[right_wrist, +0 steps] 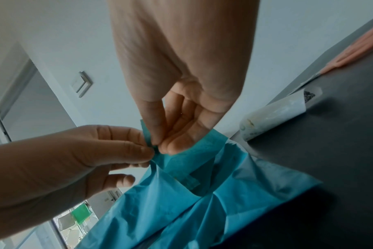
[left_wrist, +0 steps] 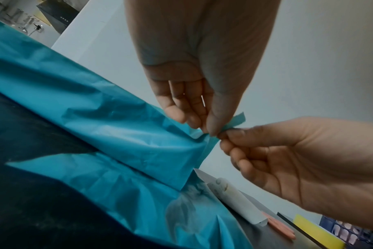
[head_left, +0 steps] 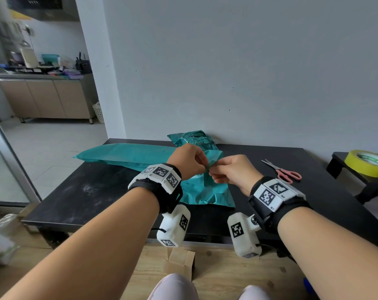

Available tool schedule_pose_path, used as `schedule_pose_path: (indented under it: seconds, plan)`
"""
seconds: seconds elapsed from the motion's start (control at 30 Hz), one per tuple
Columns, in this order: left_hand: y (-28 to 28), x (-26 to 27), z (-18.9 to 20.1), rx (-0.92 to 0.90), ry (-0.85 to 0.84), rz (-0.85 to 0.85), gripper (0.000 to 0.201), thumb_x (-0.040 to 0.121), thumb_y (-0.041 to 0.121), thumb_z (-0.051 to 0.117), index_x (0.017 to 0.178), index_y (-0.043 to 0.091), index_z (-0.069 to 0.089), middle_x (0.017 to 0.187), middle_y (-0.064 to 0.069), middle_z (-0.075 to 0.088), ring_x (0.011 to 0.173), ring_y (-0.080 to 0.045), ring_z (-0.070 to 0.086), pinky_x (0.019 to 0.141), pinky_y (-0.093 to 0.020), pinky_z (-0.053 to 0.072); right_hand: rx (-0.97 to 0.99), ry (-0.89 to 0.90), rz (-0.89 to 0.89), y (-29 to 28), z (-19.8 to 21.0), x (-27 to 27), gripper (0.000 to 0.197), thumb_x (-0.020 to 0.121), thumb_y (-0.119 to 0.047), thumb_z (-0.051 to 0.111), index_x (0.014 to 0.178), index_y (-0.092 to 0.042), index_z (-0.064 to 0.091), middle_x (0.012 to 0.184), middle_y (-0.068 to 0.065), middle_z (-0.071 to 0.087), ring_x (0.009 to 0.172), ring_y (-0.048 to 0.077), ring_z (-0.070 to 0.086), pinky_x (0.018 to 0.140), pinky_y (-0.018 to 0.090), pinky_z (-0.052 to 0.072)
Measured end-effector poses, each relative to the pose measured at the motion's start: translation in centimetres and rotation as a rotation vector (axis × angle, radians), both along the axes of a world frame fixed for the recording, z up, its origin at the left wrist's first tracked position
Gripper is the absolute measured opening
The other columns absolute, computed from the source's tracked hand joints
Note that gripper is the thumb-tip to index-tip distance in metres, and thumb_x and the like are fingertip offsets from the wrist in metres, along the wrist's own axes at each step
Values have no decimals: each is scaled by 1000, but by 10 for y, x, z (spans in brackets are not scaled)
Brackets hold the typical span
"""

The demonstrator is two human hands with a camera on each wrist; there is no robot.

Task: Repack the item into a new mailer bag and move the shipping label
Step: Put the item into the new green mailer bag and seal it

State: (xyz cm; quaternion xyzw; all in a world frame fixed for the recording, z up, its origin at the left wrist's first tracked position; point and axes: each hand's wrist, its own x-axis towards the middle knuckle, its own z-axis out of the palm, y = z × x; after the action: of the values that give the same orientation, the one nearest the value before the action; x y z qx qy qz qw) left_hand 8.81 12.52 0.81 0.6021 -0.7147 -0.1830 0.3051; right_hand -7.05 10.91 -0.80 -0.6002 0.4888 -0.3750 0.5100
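Over the black table (head_left: 79, 191), the left hand (head_left: 189, 159) pinches the flap edge of a teal mailer bag (head_left: 205, 189) while the right hand (head_left: 233, 171) pinches a thin teal strip (left_wrist: 234, 122) at that flap. A curled white shipping label (right_wrist: 273, 114) lies just beside the bag; its print is unreadable. Pink scissors (head_left: 283, 171) lie nearby, and a yellow tape roll (head_left: 367, 162) sits well apart.

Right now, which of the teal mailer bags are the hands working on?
The near crumpled bag: left hand and right hand pinch a strip at its flap. The long flat bag and the torn one lie untouched.
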Motion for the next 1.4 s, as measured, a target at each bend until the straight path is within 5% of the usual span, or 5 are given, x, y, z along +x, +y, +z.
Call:
schedule_pose_path:
  seconds: [0.17,0.33,0.7,1.1,1.4]
  plan:
    - [0,-2,-2,-30,4,19,16,72,4,66,80,18,65,78,2,69,75,-12,66,73,-28,57,5,-16,10,-1,-2,-1,2,79,-1,74,80,-1,72,76,14,70,66,19,65,62,24,59]
    - [-1,-2,-6,-39,-7,40,16,74,14,74,82,19,61,77,2,68,71,-13,64,69,-29,55,-28,70,-25,-2,-4,0,38,71,-35,82,81,1,73,75,11,72,65,15,65,71,33,61]
    - [-1,-1,-5,-53,19,49,13,74,12,73,81,18,64,81,-1,71,77,-16,67,73,-31,56,-67,61,-2,3,-1,-3,7,82,-8,73,86,-2,73,75,14,71,61,16,64,66,28,60]
    - [1,1,-3,-59,25,21,11,81,16,70,90,17,77,86,2,74,77,-7,65,74,-19,53,-99,88,-8,3,-1,-2,10,86,-11,69,91,-4,73,73,10,71,62,16,63,67,31,60]
    - [1,-5,-2,-132,-106,74,13,83,28,67,85,18,76,82,4,73,73,-10,65,68,-23,53,-208,212,-67,1,0,2,11,82,-18,72,81,-7,75,68,7,71,58,12,60,63,29,56]
